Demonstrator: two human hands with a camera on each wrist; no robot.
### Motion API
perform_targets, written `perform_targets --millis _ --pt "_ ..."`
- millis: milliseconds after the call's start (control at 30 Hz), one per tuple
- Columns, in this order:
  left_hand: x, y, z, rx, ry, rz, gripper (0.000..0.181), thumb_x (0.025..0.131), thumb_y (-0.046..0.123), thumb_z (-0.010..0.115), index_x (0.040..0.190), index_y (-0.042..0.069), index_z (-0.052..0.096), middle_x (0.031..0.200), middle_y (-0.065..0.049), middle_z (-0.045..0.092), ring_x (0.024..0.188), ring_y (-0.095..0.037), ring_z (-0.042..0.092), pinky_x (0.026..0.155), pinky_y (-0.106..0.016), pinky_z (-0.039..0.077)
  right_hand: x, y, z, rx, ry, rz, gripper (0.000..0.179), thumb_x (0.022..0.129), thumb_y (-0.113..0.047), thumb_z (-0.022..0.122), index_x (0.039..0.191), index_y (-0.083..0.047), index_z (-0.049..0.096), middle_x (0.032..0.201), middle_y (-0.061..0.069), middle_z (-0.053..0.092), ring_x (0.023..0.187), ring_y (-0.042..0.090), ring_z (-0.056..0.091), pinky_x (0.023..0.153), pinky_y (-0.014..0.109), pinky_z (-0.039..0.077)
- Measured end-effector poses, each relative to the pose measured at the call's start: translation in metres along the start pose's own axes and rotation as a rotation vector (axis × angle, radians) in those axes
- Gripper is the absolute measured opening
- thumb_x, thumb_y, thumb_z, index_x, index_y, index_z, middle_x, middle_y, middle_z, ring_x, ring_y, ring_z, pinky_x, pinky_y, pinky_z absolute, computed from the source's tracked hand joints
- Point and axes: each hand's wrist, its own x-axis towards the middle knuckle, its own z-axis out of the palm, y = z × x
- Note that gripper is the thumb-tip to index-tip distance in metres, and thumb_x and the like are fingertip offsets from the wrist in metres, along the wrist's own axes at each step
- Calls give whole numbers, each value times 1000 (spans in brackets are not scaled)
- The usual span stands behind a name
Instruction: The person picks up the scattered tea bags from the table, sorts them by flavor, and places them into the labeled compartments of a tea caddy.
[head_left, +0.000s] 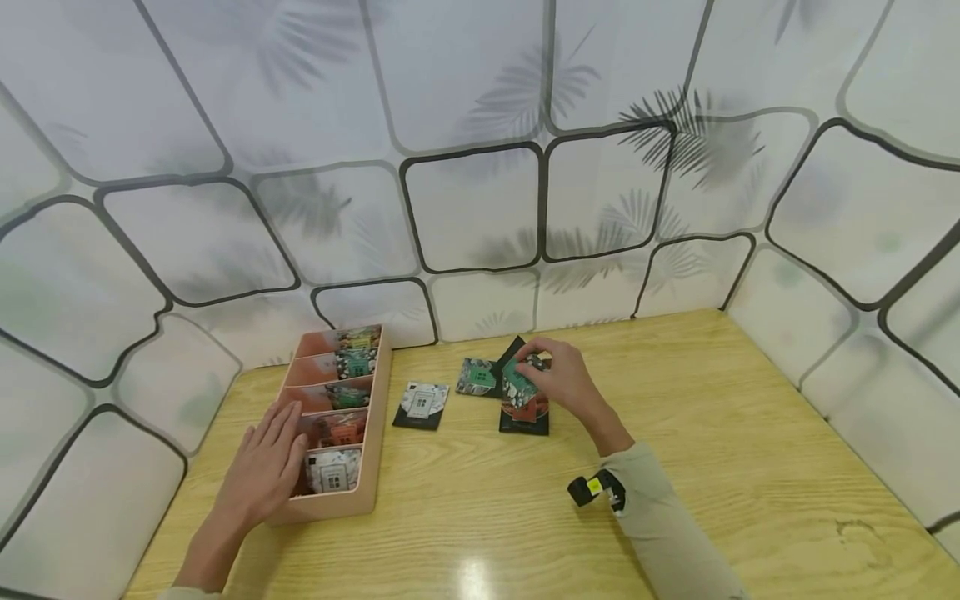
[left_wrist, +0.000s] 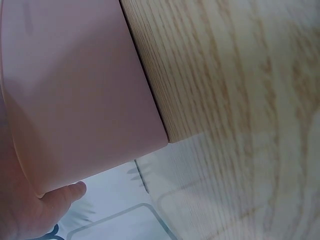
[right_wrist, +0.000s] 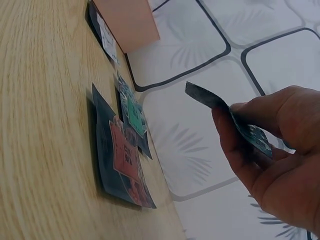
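My right hand [head_left: 562,377] pinches a dark green sachet [head_left: 517,388] between thumb and fingers. In the right wrist view this sachet [right_wrist: 204,96] is seen edge-on, bent and lifted off the table. Below it lie a sachet with a red label [head_left: 527,417] and one with a green label [head_left: 478,377]; a white-labelled sachet [head_left: 421,403] lies farther left. My left hand [head_left: 262,462] rests with extended fingers over the left side of a pink divided box [head_left: 372,467]. The thumb [left_wrist: 70,194] shows past the box's corner in the left wrist view.
Sachets of different colours fill the box's compartments, including white [head_left: 332,472], red [head_left: 343,430] and green [head_left: 348,395] ones. The wooden table [head_left: 480,508] meets a patterned curtain [head_left: 480,217] at the back and sides.
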Motion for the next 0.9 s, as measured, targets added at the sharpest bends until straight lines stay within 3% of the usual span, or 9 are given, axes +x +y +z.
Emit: perform_targets --millis 67,200,300,667,700,767,900 --pt "0 0 -1 -1 5 2 58 112 27 35 157 -9 29 161 -30 29 151 -48 19 116 -70 19 1 -1 1 -3 -13 8 13 98 -6 70 109 -9 75 116 10 72 91 29 67 78 42 56" --pt "-1 0 -1 -5 10 3 58 112 27 35 158 -9 28 161 -30 29 151 -48 19 115 -70 19 2 -1 4 2 -101 34 28 100 -2 62 125 -11 73 134 13 65 58 17 55 56 31 46" --pt "-1 -1 0 -5 8 1 58 112 27 35 158 -9 28 162 -30 28 151 -48 18 115 -70 19 2 -2 7 -11 -168 46 34 101 0 58 130 -12 72 138 15 61 42 10 32 44 26 34" --pt "-2 -3 2 -4 6 1 58 112 27 36 158 -9 28 162 -30 28 151 -48 18 116 -70 17 12 -19 22 -27 -342 22 45 101 7 48 135 -12 70 140 17 61 46 11 18 45 25 25" --pt "-2 -3 2 -6 5 2 58 113 27 35 158 -9 28 162 -30 28 151 -48 18 116 -70 17 13 -21 23 -25 -348 25 46 101 8 47 135 -13 70 138 17 63 45 11 17 44 26 25" --pt "-1 -3 2 -9 5 3 58 113 27 35 158 -9 28 162 -30 27 151 -48 18 116 -70 17 15 -23 27 -28 -352 17 48 101 7 44 134 -15 71 113 20 71 46 11 16 44 26 23" --pt "-1 -3 2 -10 5 5 58 113 28 34 158 -9 28 162 -30 27 152 -48 18 117 -69 16 19 -29 34 -22 -319 -24 37 103 -2 52 132 -15 72 76 10 66 46 10 28 46 26 29"
